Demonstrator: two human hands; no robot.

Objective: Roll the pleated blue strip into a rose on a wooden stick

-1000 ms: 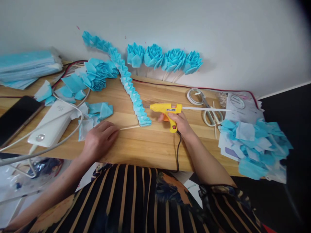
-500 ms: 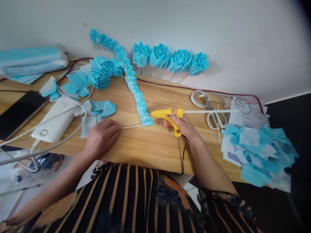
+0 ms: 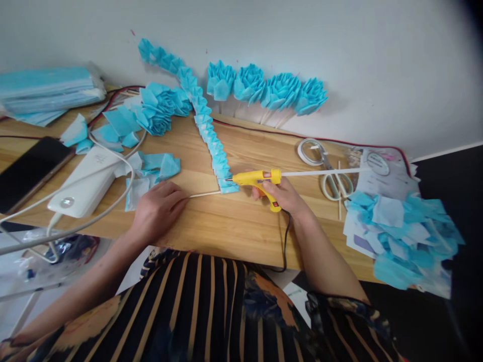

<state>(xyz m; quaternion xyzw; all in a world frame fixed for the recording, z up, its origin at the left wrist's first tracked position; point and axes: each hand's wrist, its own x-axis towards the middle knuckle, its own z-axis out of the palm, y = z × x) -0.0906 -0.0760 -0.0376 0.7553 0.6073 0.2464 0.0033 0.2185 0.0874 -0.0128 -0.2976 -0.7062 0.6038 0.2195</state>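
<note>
My right hand (image 3: pixel 285 195) is closed round the handle of a yellow hot glue gun (image 3: pixel 251 178), with a long white glue stick (image 3: pixel 324 172) sticking out of its back. The nozzle rests at the near end of a blue pleated strip (image 3: pixel 213 143), which runs up the table and against the wall. My left hand (image 3: pixel 160 208) lies on the table, fingers closed on a thin wooden stick (image 3: pixel 204 194). The far tip of that stick meets the strip's bottom edge.
Several blue folded flowers (image 3: pixel 251 84) on sticks lean on the wall. Scissors (image 3: pixel 335 182) and a tape roll (image 3: pixel 310 152) lie right, beside blue scraps (image 3: pixel 407 236). On the left are a power bank (image 3: pixel 85 183), a phone (image 3: pixel 32 173), cables and stacked blue masks (image 3: pixel 49 90).
The glue gun's nozzle has shifted slightly left and down over the strip's near end. My left hand keeps its hold on the stick.
</note>
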